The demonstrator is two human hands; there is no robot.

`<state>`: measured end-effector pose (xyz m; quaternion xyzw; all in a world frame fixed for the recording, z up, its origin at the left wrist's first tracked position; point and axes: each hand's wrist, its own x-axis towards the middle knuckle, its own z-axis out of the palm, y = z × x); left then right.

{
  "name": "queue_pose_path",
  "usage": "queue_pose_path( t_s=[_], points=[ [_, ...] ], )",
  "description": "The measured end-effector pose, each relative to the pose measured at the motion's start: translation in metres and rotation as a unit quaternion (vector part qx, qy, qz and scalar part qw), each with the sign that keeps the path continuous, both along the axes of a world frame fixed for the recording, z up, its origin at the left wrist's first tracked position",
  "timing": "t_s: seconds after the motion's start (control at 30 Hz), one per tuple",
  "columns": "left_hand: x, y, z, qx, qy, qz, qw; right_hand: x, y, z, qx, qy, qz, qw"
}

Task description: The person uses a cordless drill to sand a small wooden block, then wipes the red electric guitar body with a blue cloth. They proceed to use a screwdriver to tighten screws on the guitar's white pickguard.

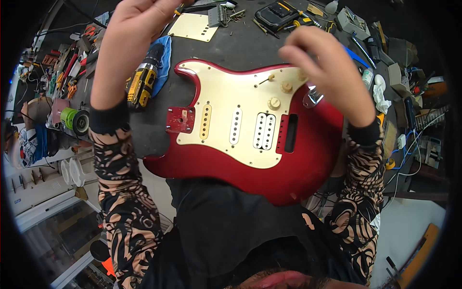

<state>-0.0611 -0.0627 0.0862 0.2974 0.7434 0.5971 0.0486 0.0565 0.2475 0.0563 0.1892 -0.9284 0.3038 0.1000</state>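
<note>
A dark red electric guitar body [308,168] lies in front of me, with its cream pickguard [219,84] facing up. It carries a cream pickup [205,122], a white pickup [235,126], a double-row pickup [264,131] and cream knobs [274,103]. The neck pocket is bare. My left hand [139,24] is partly cut off by the upper edge. Its fingers are closed at a small black-and-yellow thing [179,9] that I cannot make out. Above the knobs and metal jack plate [314,96], my right hand [325,58] hangs with fingers bent and apart, seemingly holding nothing.
A yellow-and-black cordless drill [142,79] lies on a blue cloth left of the guitar. Behind it are a cream plate [191,28], a metal bridge [218,17], loose screws and a black-and-yellow case [275,18]. Hand tools crowd the left; cables and a guitar neck [430,118] lie right.
</note>
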Motion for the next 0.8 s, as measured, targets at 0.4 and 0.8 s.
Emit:
queue_pose_path(
  t_s=[0.4, 0.8],
  points=[
    [-0.082, 0.003, -0.082, -0.388, 0.216, -0.179, 0.878, 0.069, 0.046, -0.013, -0.191, -0.131, -0.170, 0.958],
    [0.035, -0.092, 0.002, -0.244, 0.476, 0.063, 0.843, 0.127, 0.031, -0.034, -0.292, -0.104, -0.238, 0.920]
  ],
)
